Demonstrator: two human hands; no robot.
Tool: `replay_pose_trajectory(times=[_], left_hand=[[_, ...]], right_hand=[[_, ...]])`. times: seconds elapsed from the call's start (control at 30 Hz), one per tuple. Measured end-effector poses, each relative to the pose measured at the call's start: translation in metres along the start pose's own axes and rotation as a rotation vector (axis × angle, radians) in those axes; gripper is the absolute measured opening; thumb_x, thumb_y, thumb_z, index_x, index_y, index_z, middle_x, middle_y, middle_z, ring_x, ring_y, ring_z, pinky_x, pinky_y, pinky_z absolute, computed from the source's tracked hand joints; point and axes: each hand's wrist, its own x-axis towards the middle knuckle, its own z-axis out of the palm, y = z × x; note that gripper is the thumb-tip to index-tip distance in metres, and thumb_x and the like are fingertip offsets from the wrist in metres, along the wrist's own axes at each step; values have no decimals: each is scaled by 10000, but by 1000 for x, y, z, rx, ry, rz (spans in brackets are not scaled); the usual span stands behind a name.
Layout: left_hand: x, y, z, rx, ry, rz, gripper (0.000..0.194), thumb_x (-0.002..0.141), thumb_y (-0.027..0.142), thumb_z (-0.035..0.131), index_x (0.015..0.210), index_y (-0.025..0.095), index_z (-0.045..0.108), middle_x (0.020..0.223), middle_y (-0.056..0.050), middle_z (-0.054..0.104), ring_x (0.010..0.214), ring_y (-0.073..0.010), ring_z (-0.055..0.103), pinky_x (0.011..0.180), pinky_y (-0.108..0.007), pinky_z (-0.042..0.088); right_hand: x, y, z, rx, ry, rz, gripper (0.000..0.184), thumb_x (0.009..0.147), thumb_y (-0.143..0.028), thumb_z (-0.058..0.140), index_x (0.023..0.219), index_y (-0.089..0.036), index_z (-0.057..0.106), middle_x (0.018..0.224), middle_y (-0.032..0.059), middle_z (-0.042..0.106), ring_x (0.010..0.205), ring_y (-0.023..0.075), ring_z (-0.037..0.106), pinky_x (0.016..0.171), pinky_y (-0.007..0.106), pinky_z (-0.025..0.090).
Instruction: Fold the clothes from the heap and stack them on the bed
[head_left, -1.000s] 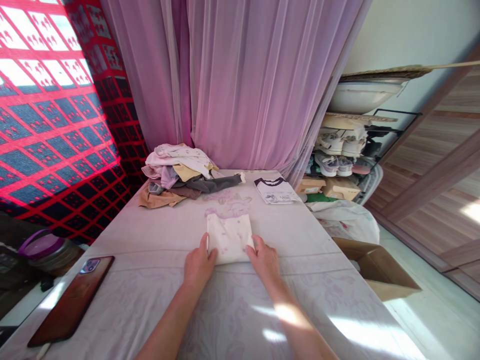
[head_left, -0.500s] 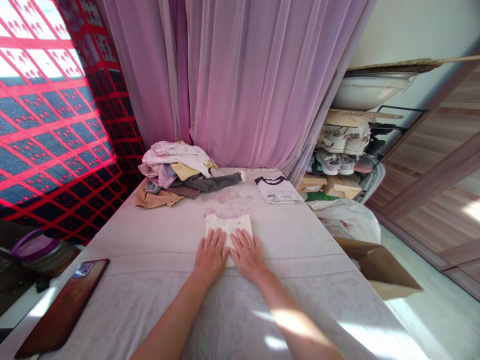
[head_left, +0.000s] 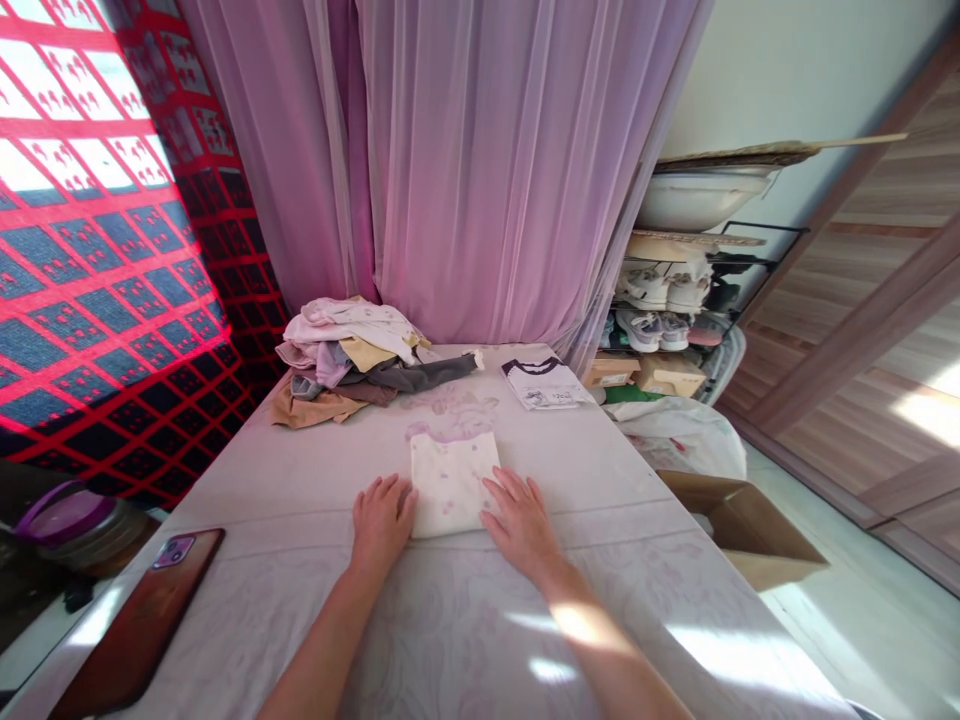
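Observation:
A cream garment with small faint prints (head_left: 452,485) lies folded into a flat rectangle on the pale patterned bed sheet (head_left: 450,620). My left hand (head_left: 381,520) rests at its left edge, fingers extended and holding nothing. On the opposite side, my right hand (head_left: 523,520) has its fingers spread, the tips at or over the garment's right edge. Farther back to the right lies a folded white T-shirt with a dark collar (head_left: 545,384). A heap of rumpled clothes (head_left: 352,350) sits at the back left, with a dark grey piece (head_left: 427,374) trailing out of it.
A phone in a brown case (head_left: 142,620) lies at the left edge, beside a purple-lidded container (head_left: 71,520). On the right are an open cardboard box (head_left: 750,530), a white plastic bag (head_left: 675,437) and a shoe rack (head_left: 664,300). Purple curtains (head_left: 487,170) hang behind.
Both hands have moved apart from on top of the cream garment, the left one to its left edge and the right one to its right. The camera view has shifted slightly.

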Motion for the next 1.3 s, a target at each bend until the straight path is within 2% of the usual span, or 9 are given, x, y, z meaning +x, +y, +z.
replay_pose_trajectory(times=[0.17,0.43,0.53,0.67,0.8,0.97,1.07,1.13,1.3], left_hand=[[-5,10,-6,15,-55,-56,352,916,425,434,1091,230,667,1385,-91,543,1329,-298,402,1084,-518,260],[-9,28,-11,36,-156,-206,305,866,452,513,931,191,658,1478,-104,432,1400,-293,297,1089,-448,267],[-13,33,-17,-27,-149,-162,266,870,410,514,927,175,625,1314,-134,576,1283,-276,452,1020,-410,348],[-12,37,-24,-315,-228,-215,217,861,381,538,890,172,588,927,-83,683,923,-208,630,791,-302,456],[-7,33,-24,-828,-257,-507,302,809,394,630,1016,189,552,933,-48,676,730,-142,620,574,-218,453],[0,35,-22,-1075,-369,-602,338,760,453,694,876,148,609,670,-4,622,532,-109,555,484,-206,445],[6,46,-20,-1215,-391,-632,249,768,382,696,816,148,630,673,-15,637,574,-122,584,525,-221,496],[10,54,-18,-1294,-356,-647,156,791,294,666,856,157,629,764,-27,674,664,-133,623,582,-225,530],[17,67,-17,-1419,-320,-708,42,820,147,578,858,144,594,819,-48,680,724,-131,643,620,-207,551]], right_hand=[[-10,-12,3,44,-119,-261,462,907,-328,534,1364,-275,502,1451,63,468,1373,233,350,1152,494,213],[-5,-21,10,-28,-57,-274,478,897,-308,568,1367,-268,488,1368,87,535,1274,250,455,1090,514,312],[1,-22,8,-64,-55,-284,427,881,-250,588,1305,-286,554,1305,86,576,1207,253,507,1051,504,354],[5,-21,6,-61,-41,-275,361,882,-189,571,1218,-312,618,1260,68,608,1150,242,545,1035,490,366],[4,-19,9,-22,1,-260,342,898,-174,539,1199,-311,627,1242,57,626,1150,225,547,1031,457,367],[1,-17,8,53,67,-240,318,897,-169,513,1158,-290,649,1194,61,651,1108,210,570,1013,426,383],[-4,-18,2,224,167,-87,245,878,-209,522,1053,-249,690,1126,84,667,1065,223,588,957,399,429],[-12,-21,-1,484,202,150,193,860,-276,545,950,-215,705,1029,89,682,968,224,626,878,371,477],[-28,-35,-3,1504,-223,867,337,812,-469,628,915,-149,659,922,115,706,727,190,680,646,308,541]])
